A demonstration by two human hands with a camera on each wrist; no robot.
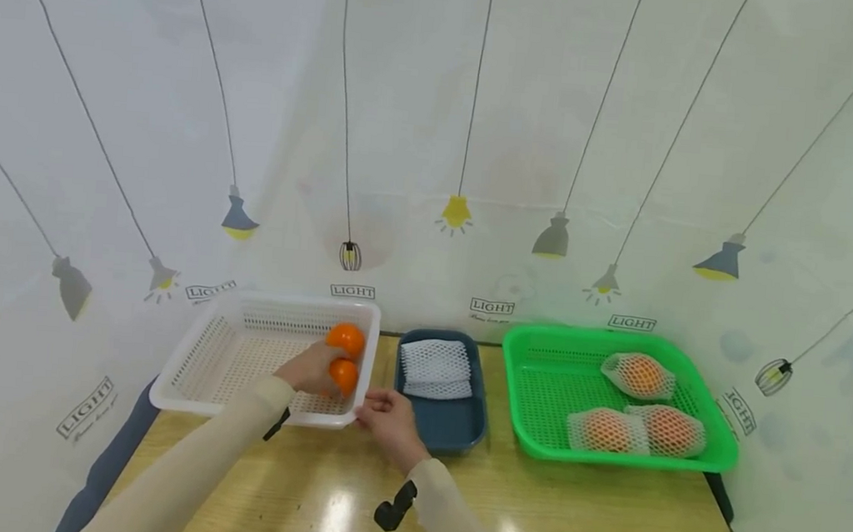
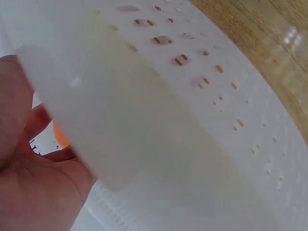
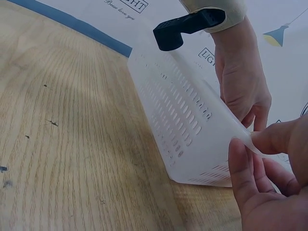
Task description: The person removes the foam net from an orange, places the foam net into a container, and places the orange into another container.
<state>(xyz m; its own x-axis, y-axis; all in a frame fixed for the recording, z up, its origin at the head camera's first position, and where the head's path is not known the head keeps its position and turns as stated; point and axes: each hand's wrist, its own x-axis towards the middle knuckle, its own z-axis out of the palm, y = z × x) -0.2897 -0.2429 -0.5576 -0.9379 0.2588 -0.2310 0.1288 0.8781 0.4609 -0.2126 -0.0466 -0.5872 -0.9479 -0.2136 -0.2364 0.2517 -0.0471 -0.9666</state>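
Note:
My left hand (image 1: 311, 367) reaches into the white plastic basket (image 1: 196, 365) and grips the nearer orange (image 1: 344, 376), its fingers between that fruit and a second orange (image 1: 346, 339) behind. From the left wrist, the basket's wall (image 2: 144, 139) covers most of the view, and only a sliver of orange (image 2: 60, 135) shows past the fingers. The right hand (image 1: 393, 422) pinches the basket's near right corner; in the right wrist view its thumb (image 3: 274, 138) lies on the rim with the fingers beneath.
Just right of the basket sits a dark blue tray (image 1: 451, 431) holding white foam net sleeves (image 1: 437, 369). Farther right, a green basket (image 1: 537, 383) contains three netted fruits (image 1: 643, 375). A printed cloth (image 1: 437, 133) hangs behind the wooden table (image 1: 407, 507).

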